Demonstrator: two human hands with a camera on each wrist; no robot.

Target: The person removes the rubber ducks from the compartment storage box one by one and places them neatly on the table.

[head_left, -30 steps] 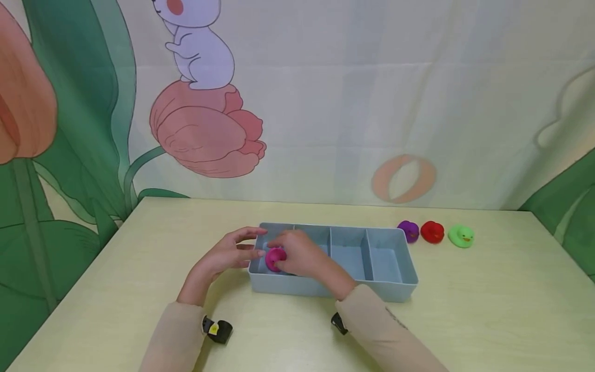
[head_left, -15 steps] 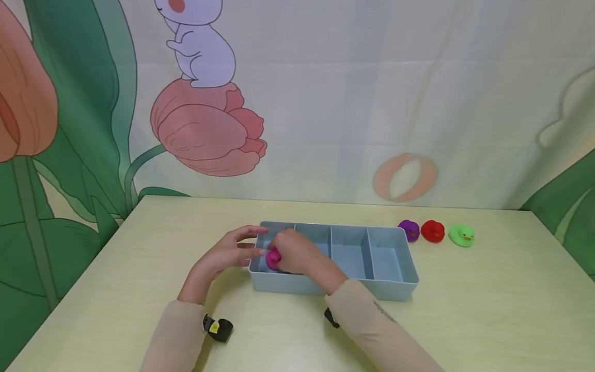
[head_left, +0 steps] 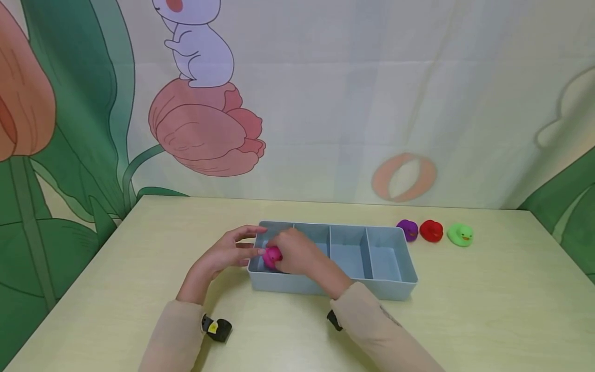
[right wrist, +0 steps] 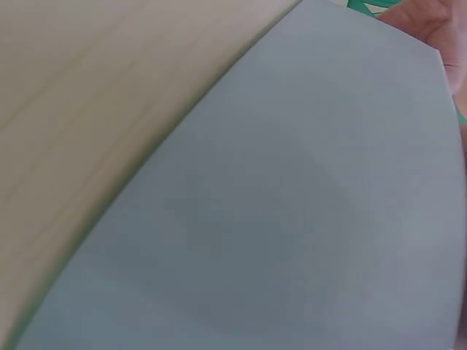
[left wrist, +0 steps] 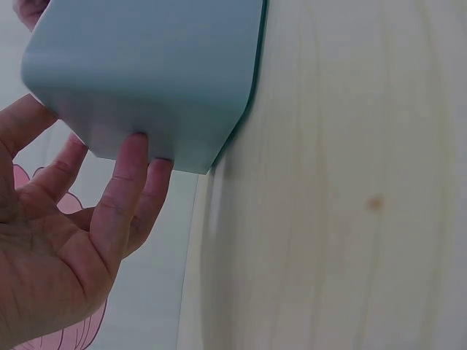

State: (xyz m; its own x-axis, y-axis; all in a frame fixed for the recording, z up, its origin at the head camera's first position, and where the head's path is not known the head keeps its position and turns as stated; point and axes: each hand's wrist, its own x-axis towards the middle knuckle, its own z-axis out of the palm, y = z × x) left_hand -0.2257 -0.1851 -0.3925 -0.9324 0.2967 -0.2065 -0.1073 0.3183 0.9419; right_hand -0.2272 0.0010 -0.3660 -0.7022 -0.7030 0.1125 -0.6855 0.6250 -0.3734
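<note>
In the head view a pink rubber duck (head_left: pixel 271 257) is in the leftmost compartment of a blue-grey divided box (head_left: pixel 288 283). My right hand (head_left: pixel 297 251) reaches over the box's front wall and grips the duck; its fingertips are partly hidden. At the box's left end, my left hand (head_left: pixel 229 250) touches the outer wall and rim with fairly straight fingers, the thumb at the rim near the duck. The left wrist view shows those fingers (left wrist: pixel 130 175) against the end wall (left wrist: pixel 146 124). The front wall (right wrist: pixel 277 189) fills most of the right wrist view.
Behind the box's right end, a purple duck (head_left: pixel 408 231), a red duck (head_left: pixel 431 231) and a green duck (head_left: pixel 460 235) stand in a row on the pale wooden table (head_left: pixel 492 310). A printed curtain (head_left: pixel 316 103) hangs behind the table.
The pink duck has turned within the left compartment, its beak now towards the right, and shifted slightly left. My right hand has moved slightly with it. The left hand stays in place.
</note>
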